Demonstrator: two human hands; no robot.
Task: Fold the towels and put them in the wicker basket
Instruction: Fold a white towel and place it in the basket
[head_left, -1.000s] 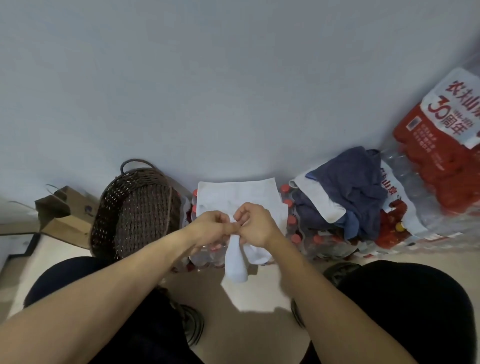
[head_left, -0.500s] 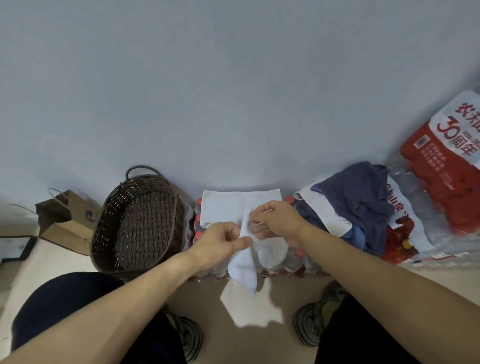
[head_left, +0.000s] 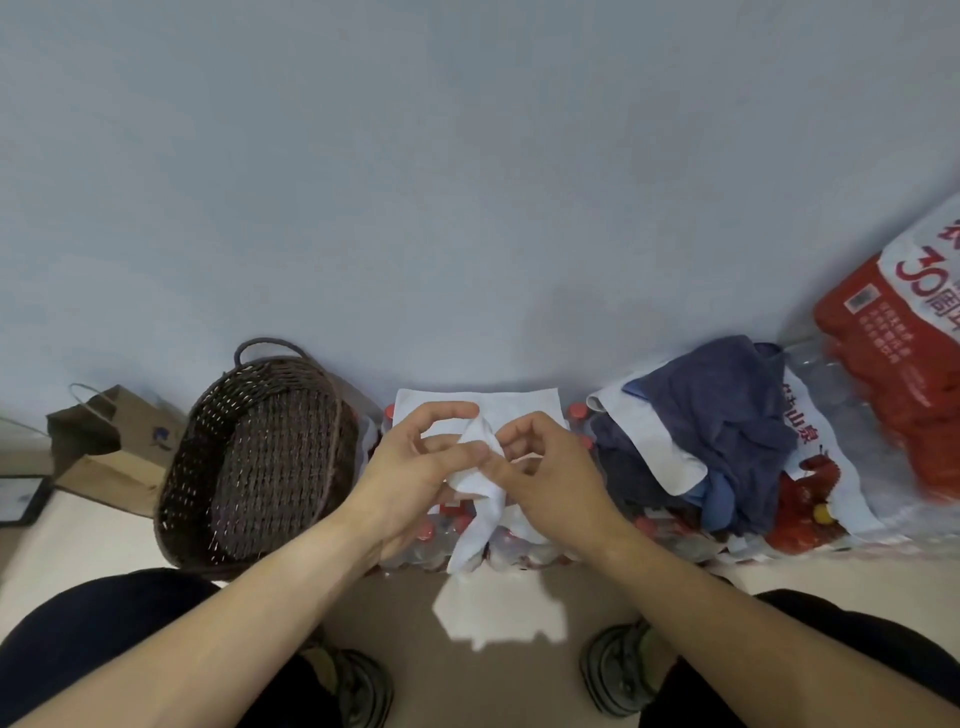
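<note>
A small white towel (head_left: 480, 512) hangs bunched between my hands above a pack of water bottles. My left hand (head_left: 421, 467) pinches its upper part with thumb and fingers. My right hand (head_left: 545, 467) pinches the same bunched top from the other side. Behind them, a folded white towel (head_left: 519, 408) lies flat on the bottle pack. A dark brown wicker basket (head_left: 176, 478) stands to the left with nothing inside. At the right, a heap of dark blue and white towels (head_left: 717, 431) rests on more bottle packs.
A pale blue wall rises right behind everything. A brown paper bag (head_left: 104, 447) stands left of the basket. Shrink-wrapped red and white bottle packs (head_left: 893, 395) stack up at the far right. My knees and shoes fill the bottom, with beige floor (head_left: 395, 608) between.
My hands have come together again on the white towel, the left one rising to meet the right, and the cloth is bunched tighter between them. The view has shifted slightly.
</note>
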